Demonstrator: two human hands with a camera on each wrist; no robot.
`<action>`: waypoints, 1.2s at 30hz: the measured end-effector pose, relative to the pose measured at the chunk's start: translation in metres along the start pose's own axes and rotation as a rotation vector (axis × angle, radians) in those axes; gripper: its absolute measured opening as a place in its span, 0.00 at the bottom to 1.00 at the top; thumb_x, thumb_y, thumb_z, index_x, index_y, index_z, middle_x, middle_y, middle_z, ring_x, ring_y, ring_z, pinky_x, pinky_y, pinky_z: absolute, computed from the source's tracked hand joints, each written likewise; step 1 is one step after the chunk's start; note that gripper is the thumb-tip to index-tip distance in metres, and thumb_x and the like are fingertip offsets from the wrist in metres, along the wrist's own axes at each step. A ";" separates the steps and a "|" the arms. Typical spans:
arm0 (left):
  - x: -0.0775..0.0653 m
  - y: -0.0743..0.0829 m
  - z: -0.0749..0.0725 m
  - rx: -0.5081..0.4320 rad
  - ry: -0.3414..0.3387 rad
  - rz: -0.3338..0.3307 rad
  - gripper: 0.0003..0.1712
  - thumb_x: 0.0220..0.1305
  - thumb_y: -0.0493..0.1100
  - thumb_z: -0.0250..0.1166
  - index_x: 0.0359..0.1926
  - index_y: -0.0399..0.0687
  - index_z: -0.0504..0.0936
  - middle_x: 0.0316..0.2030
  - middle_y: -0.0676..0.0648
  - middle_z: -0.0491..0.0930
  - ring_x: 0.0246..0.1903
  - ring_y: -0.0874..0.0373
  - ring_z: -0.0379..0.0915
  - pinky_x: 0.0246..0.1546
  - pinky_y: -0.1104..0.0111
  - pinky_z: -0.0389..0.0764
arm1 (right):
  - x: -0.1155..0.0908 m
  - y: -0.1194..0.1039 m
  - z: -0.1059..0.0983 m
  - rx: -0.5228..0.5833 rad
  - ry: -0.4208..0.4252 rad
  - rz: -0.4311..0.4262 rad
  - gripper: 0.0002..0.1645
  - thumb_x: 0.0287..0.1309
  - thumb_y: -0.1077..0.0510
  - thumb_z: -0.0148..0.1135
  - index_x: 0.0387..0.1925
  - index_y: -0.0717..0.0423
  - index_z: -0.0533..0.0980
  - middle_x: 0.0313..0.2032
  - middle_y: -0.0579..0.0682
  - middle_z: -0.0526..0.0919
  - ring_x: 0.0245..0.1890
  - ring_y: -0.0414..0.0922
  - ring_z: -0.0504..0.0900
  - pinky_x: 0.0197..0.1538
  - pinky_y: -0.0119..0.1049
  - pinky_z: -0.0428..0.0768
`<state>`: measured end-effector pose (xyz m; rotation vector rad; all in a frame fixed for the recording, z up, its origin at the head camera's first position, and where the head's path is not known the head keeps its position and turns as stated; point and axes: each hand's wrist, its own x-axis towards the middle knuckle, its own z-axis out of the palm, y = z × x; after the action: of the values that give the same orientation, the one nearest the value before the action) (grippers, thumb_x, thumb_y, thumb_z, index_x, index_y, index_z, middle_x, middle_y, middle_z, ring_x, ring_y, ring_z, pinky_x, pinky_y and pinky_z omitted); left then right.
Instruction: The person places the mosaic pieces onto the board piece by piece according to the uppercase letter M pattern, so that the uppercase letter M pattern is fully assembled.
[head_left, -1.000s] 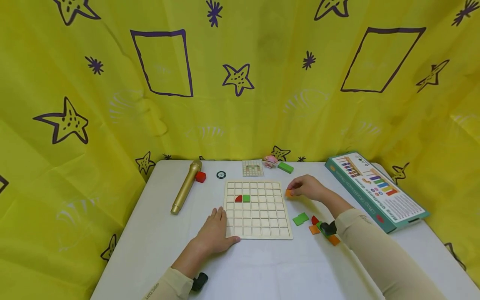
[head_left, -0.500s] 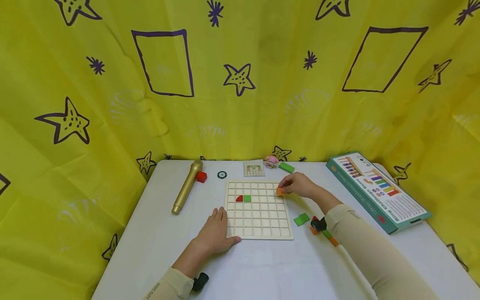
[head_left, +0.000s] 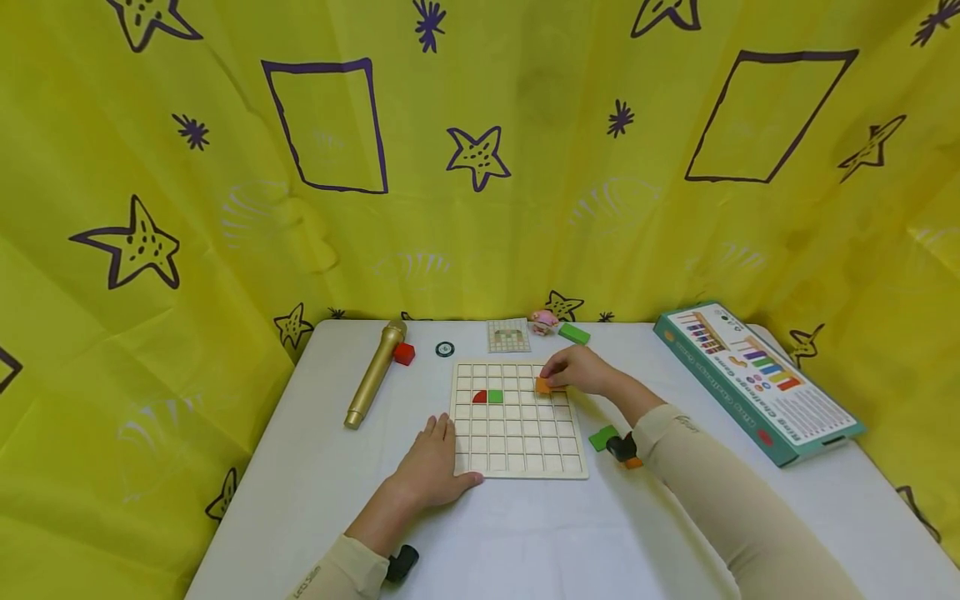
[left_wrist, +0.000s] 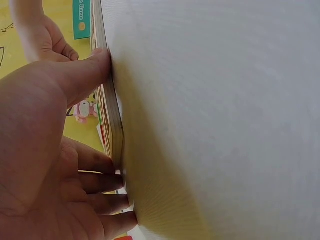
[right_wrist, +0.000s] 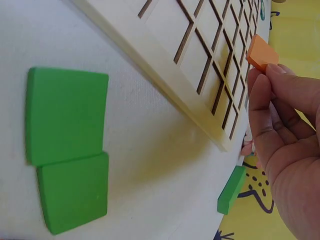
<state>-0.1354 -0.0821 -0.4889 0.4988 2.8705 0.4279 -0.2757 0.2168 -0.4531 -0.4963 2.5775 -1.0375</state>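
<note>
open room over near rows of the grid board (head_left: 522, 445), left hand (head_left: 426, 468) blocking its near-left corner, right sleeve (head_left: 723, 483) barring the right

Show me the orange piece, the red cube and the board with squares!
Orange piece (right_wrist: 262, 52), right wrist view: its flat face.
Red cube (head_left: 404, 356), head view: its front side.
Board with squares (head_left: 513, 428), head view: a bare square near its middle.
</note>
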 end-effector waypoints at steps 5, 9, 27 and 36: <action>0.000 0.001 0.000 -0.011 -0.002 -0.005 0.58 0.60 0.66 0.68 0.71 0.23 0.59 0.73 0.28 0.56 0.74 0.33 0.49 0.70 0.47 0.60 | 0.004 -0.007 0.004 -0.020 -0.003 -0.007 0.05 0.62 0.63 0.68 0.39 0.58 0.87 0.39 0.49 0.87 0.38 0.43 0.79 0.47 0.39 0.78; 0.000 0.001 0.000 -0.011 -0.005 -0.008 0.58 0.60 0.66 0.68 0.71 0.23 0.59 0.73 0.28 0.56 0.74 0.34 0.49 0.70 0.47 0.60 | 0.007 -0.011 0.008 -0.014 -0.005 -0.028 0.05 0.62 0.63 0.69 0.39 0.59 0.87 0.38 0.49 0.88 0.38 0.43 0.80 0.46 0.39 0.80; 0.000 0.001 -0.002 -0.025 -0.010 -0.019 0.59 0.60 0.66 0.68 0.72 0.24 0.58 0.74 0.29 0.55 0.74 0.34 0.48 0.71 0.47 0.58 | 0.021 -0.021 0.022 -0.026 -0.031 -0.032 0.05 0.62 0.63 0.68 0.38 0.57 0.87 0.38 0.47 0.88 0.38 0.41 0.81 0.45 0.38 0.80; 0.000 0.000 -0.001 -0.025 -0.009 -0.016 0.59 0.60 0.67 0.67 0.72 0.24 0.58 0.74 0.29 0.55 0.74 0.34 0.48 0.71 0.47 0.59 | 0.026 -0.020 0.028 0.043 -0.070 -0.012 0.04 0.63 0.65 0.67 0.37 0.58 0.87 0.35 0.48 0.87 0.32 0.41 0.81 0.38 0.35 0.81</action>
<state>-0.1355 -0.0827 -0.4881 0.4717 2.8544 0.4575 -0.2833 0.1747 -0.4624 -0.5288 2.4893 -1.0578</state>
